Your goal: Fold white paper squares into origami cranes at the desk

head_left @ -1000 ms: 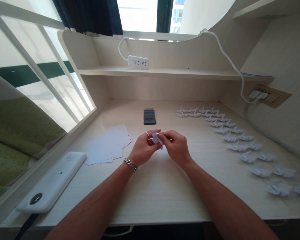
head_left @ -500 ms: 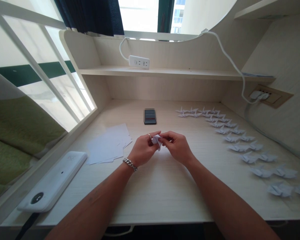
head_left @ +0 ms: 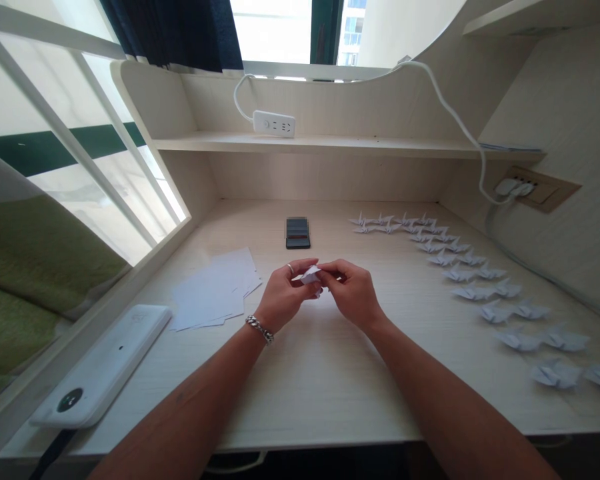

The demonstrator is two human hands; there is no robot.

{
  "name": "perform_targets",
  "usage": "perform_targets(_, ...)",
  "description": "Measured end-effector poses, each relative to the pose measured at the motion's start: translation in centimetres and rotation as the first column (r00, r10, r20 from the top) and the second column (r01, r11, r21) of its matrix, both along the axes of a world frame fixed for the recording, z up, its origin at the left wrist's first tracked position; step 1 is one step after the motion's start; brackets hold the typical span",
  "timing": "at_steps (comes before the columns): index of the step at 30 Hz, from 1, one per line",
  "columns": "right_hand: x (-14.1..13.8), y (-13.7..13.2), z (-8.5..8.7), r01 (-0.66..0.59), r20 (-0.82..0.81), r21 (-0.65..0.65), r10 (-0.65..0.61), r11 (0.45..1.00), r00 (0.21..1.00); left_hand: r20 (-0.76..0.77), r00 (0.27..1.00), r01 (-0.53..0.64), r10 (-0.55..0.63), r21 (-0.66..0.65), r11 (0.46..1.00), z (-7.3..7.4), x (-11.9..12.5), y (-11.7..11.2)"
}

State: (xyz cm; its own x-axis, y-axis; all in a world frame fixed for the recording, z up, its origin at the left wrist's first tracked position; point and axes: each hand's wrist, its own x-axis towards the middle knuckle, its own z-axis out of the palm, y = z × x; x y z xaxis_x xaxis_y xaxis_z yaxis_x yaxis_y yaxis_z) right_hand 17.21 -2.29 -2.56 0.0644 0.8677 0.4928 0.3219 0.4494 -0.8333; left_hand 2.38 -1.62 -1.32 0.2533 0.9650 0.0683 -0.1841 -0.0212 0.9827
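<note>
A small folded white paper (head_left: 310, 275) is held above the bench (head_left: 310, 380) between the left hand (head_left: 283, 297) and right hand (head_left: 353, 293); the fingers (head_left: 333, 268) of both are clamped on it, though its folds are poorly seen; loose white sheets (head_left: 213, 290) are laid just beside the left hand; paper cranes (head_left: 460, 273) are ranked in paired rows to the right; a phone (head_left: 298, 233) is placed beyond the hands.

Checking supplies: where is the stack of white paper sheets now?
In the head view, the white paper sheets lie on the desk, left of the left hand, below the phone.
</note>
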Motion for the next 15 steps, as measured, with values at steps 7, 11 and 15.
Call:
perform_targets(7, 0.08, 0.69, -0.33, -0.067, -0.181, -0.117, 0.045, 0.991, 0.982, 0.062, 0.998, 0.013, -0.010, -0.050, 0.999, -0.07, 0.03, 0.07)
perform_targets(11, 0.06, 0.81, -0.25, -0.082, -0.206, -0.140, 0.052, 0.987, 0.977, 0.080, 0.997, -0.008, 0.013, -0.068, 0.998, -0.03, 0.10, 0.01)
perform_targets(15, 0.05, 0.98, -0.41, -0.155, -0.298, -0.189, 0.094, 0.970, 0.950, 0.082, 0.996, -0.015, 0.020, -0.069, 0.998, -0.06, 0.13, 0.01)
